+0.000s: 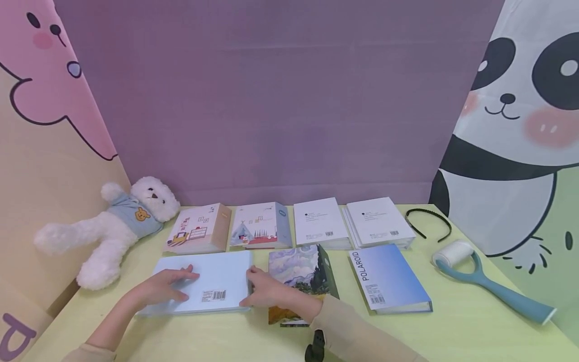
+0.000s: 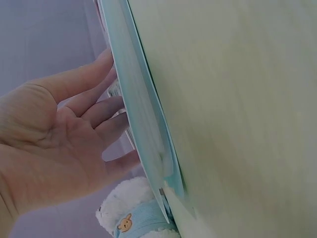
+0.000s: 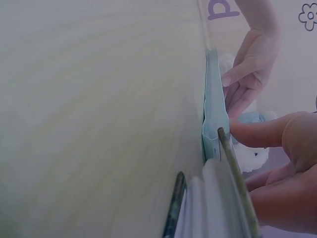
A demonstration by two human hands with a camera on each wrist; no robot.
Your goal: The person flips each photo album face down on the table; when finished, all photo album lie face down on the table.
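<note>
A pale blue album (image 1: 203, 274) with a barcode label lies flat on the table at the left front. My left hand (image 1: 169, 286) rests on its left part, fingers spread and fingertips touching the cover. At the album's right edge is my right hand (image 1: 267, 289), its thumb near the front corner and its other fingertips farther back along the edge. The right wrist view shows that thumb (image 3: 262, 131) extended against the top of the album (image 3: 215, 99). Partly under my right forearm lies an album with a painted landscape cover (image 1: 298, 266).
Behind stand two illustrated albums (image 1: 194, 229) (image 1: 255, 223) and white ones (image 1: 321, 221) (image 1: 380, 218). A blue POLAROID album (image 1: 391, 279) lies right of the landscape one. Farther right are a black headband (image 1: 429, 211) and a lint roller (image 1: 493, 286). A plush bear (image 1: 128, 216) leans at left.
</note>
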